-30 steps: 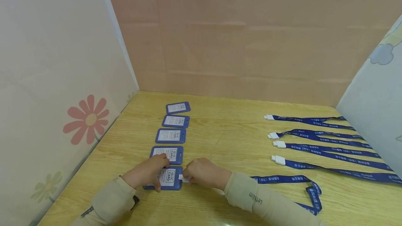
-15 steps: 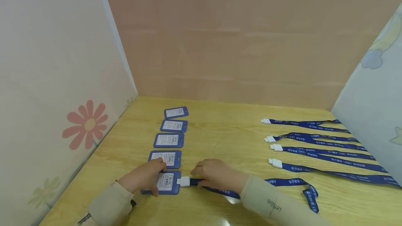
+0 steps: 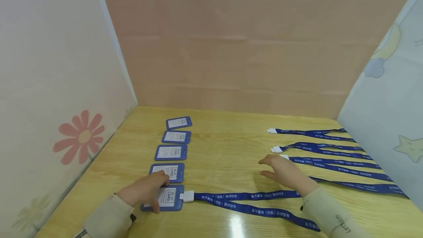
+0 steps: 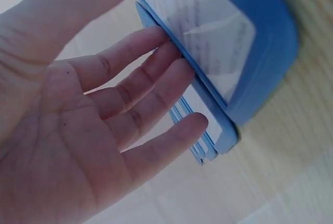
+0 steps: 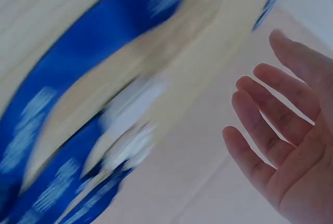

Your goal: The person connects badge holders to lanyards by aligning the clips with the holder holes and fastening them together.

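Observation:
My left hand (image 3: 143,192) spans the nearest blue badge holder (image 3: 177,205), fingers at its far edge and thumb over its near part. In the left wrist view that badge holder (image 4: 260,52) sits against the fingertips of the hand (image 4: 104,115). A white clip (image 3: 188,196) meets the holder's slotted right end, and its blue lanyard (image 3: 231,205) runs right in two strands. My right hand (image 3: 285,172), its fingers spread and holding nothing, is above the table near the white clips of other lanyards, hiding one of them. In the right wrist view the hand (image 5: 291,135) is apart from the lanyards.
Several more blue badge holders (image 3: 170,152) form a column behind the left hand. More blue lanyards (image 3: 330,164) lie at the right of the wooden table (image 3: 224,150). Printed side walls (image 3: 59,65) and a tan back wall (image 3: 214,47) enclose the table.
My right hand has let go of the clip at the badge holder, passed along the lanyard and moved right and away from it. The lanyard now lies straighter. My left hand stays on the holder.

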`<state>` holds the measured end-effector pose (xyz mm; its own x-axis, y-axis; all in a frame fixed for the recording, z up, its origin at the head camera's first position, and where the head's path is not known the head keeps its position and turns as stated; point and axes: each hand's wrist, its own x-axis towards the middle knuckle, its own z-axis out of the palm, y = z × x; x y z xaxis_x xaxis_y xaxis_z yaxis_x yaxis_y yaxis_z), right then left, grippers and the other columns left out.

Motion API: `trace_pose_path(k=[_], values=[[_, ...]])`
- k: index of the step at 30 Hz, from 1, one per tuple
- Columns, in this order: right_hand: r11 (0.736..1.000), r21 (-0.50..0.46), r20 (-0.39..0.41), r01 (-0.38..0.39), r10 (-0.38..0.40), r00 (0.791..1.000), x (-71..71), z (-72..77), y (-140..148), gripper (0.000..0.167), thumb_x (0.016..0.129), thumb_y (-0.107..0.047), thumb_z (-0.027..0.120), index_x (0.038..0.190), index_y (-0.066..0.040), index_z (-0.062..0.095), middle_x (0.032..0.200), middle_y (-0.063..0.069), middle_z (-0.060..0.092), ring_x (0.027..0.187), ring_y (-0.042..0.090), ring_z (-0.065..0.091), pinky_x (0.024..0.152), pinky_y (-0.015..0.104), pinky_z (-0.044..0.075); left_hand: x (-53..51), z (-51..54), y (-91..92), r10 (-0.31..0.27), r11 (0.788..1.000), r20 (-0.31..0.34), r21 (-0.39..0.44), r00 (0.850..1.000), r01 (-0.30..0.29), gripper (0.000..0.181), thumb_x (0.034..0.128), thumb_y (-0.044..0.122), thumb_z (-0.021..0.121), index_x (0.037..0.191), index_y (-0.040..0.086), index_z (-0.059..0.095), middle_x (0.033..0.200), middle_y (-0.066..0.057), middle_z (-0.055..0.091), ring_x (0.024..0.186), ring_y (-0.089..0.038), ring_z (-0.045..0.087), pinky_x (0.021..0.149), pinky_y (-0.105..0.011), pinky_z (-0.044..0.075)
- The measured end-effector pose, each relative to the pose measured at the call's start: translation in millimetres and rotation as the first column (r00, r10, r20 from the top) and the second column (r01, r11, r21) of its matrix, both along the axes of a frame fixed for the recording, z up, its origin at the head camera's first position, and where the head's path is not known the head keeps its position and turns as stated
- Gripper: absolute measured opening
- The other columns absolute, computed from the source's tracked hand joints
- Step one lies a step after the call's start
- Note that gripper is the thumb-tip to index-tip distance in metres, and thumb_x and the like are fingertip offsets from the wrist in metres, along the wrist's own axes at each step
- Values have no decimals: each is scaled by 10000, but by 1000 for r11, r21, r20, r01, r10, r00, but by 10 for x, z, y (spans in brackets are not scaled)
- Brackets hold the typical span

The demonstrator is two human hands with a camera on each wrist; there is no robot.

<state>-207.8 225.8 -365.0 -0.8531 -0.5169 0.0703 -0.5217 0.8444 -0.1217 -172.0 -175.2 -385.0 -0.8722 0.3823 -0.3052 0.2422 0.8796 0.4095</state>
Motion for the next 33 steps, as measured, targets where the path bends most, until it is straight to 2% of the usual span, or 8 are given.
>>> trace_pose_path(k=[4, 8, 11, 14, 17, 23, 28, 33], values=[[995, -15, 44, 99, -98, 994, -49, -27, 283, 298, 813, -203, 701, 1051, -25, 671, 1050, 130, 684, 942, 302, 648, 792, 433, 548, -24, 23, -36, -39, 998, -5, 42, 999, 39, 595, 458, 84, 898, 967, 103, 590, 975, 10, 562, 949, -189, 553, 920, -452, 483], [989, -41, 105, 143, -138, 985, -96, -96, 469, 324, 820, -217, 695, 1065, -7, 664, 1038, 139, 689, 885, 274, 651, 747, 414, 554, -44, 50, -67, -55, 996, -12, 65, 998, 56, 532, 506, 93, 884, 953, 100, 595, 962, -2, 581, 914, -184, 553, 888, -455, 488], [984, -55, 142, 170, -161, 977, -127, -135, 561, 344, 823, -234, 693, 1075, -3, 663, 1043, 147, 688, 879, 267, 649, 739, 412, 555, -87, 72, -81, -60, 996, -61, 63, 996, 64, 474, 566, 153, 867, 960, 101, 609, 942, -9, 594, 878, -174, 552, 833, -429, 499], [980, -58, 162, 190, -178, 971, -157, -149, 624, 345, 821, -241, 695, 1069, -4, 665, 1037, 150, 686, 868, 262, 643, 728, 416, 552, -186, 77, -102, -48, 997, -137, 57, 989, 57, 430, 633, 212, 841, 979, 100, 614, 948, -24, 603, 873, -173, 557, 798, -404, 503], [975, -58, 168, 213, -201, 965, -182, -149, 664, 335, 820, -241, 695, 1065, -14, 667, 1033, 136, 685, 866, 244, 635, 729, 412, 550, -329, 70, -129, 6, 998, -171, 66, 985, 6, 400, 675, 234, 820, 997, 109, 619, 992, -33, 625, 924, -185, 580, 838, -406, 507], [973, -76, 212, 217, -197, 957, -206, -150, 695, 358, 832, -261, 685, 1081, -5, 659, 1043, 135, 682, 870, 223, 627, 722, 387, 548, -602, 16, -217, 81, 992, -136, 102, 987, -68, 434, 683, 243, 820, 1040, 98, 620, 1065, -64, 634, 1005, -225, 589, 909, -442, 500], [969, -92, 257, 228, -199, 946, -211, -159, 690, 402, 829, -295, 686, 1099, 1, 647, 1061, 144, 675, 891, 240, 625, 727, 398, 546, -760, -27, -265, 57, 990, -127, 133, 990, -40, 500, 659, 260, 836, 1067, 73, 616, 1026, -69, 609, 956, -217, 562, 868, -428, 495], [967, -98, 273, 236, -202, 941, -211, -184, 686, 428, 815, -311, 699, 1099, 5, 645, 1069, 156, 669, 900, 258, 628, 741, 422, 546, -819, -59, -275, 41, 988, -95, 154, 995, -26, 527, 631, 265, 852, 1074, 99, 621, 1018, -59, 604, 950, -213, 555, 863, -423, 487]])
